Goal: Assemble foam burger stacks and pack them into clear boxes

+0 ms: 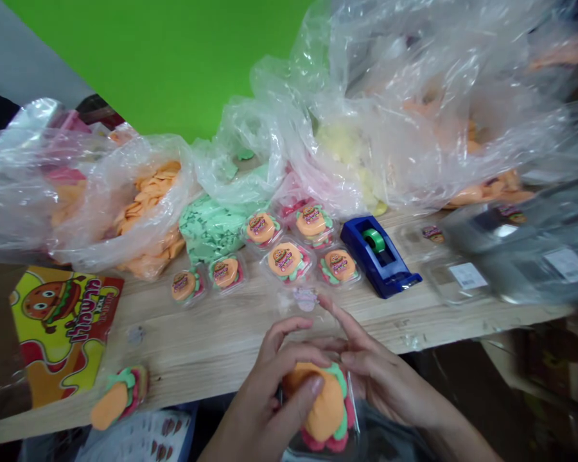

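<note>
At the table's near edge, a burger-shaped sweet [325, 410] with an orange top, green frill and red base sits in an opened clear plastic box [358, 417]. My left hand [274, 398] curls over it from the left, its thumb pressed on the orange top. On the far right side, my right hand [380, 366] grips the box, forefinger stretched toward the raised lid [306, 299], whose label shows from behind. My right thumb and lower fingers are partly hidden.
Closed boxed sweets [289, 260] stand in a cluster near a blue tape dispenser [378, 256]. Bags of orange pieces [147, 199] and green pieces [212, 224] line the back. Clear boxes [520, 250] pile up at right. A yellow card [60, 327] and loose burger-shaped sweet [113, 404] lie left.
</note>
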Demonstrator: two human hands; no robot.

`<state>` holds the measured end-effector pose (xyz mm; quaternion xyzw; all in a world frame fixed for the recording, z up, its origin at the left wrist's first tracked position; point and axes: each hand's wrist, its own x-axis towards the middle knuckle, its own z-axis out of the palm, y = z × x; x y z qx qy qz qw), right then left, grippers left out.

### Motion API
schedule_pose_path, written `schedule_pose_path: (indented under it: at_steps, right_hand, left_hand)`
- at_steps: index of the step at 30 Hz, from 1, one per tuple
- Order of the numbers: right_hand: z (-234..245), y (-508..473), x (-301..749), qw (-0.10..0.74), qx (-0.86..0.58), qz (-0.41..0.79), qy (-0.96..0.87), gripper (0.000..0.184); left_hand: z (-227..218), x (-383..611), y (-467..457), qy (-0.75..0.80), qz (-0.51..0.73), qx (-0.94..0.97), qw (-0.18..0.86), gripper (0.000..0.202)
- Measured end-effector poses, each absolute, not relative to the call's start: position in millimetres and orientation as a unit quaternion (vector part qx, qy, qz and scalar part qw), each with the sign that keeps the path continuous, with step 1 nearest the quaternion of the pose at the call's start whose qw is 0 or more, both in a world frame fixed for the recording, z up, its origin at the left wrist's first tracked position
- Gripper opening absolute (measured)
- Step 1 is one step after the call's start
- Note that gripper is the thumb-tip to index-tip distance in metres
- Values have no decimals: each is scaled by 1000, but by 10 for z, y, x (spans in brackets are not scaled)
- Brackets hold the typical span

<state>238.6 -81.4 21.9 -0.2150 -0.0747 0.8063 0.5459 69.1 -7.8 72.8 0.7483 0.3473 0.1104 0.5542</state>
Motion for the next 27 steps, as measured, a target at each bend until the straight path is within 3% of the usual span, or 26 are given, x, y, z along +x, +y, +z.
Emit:
schedule_pose_path:
  at_steps: [7,11,18,27]
  right_hand:
    - [242,-802,2366,561,-234,793,-27,51]
    - [275,-791,2368,566,-230,791,-35,41]
    - [261,-768,2364,568,-267,778,-38,39]
    - [356,-717,2395,550,-310,771,-84,28]
  left_hand:
    - [707,635,-53,283,175,889,316,28]
    - [649,558,17,205,184,932,238,35]
    - [606,653,-102,292,202,902,246,20]
    - [701,662,-54,325,216,885,253,26]
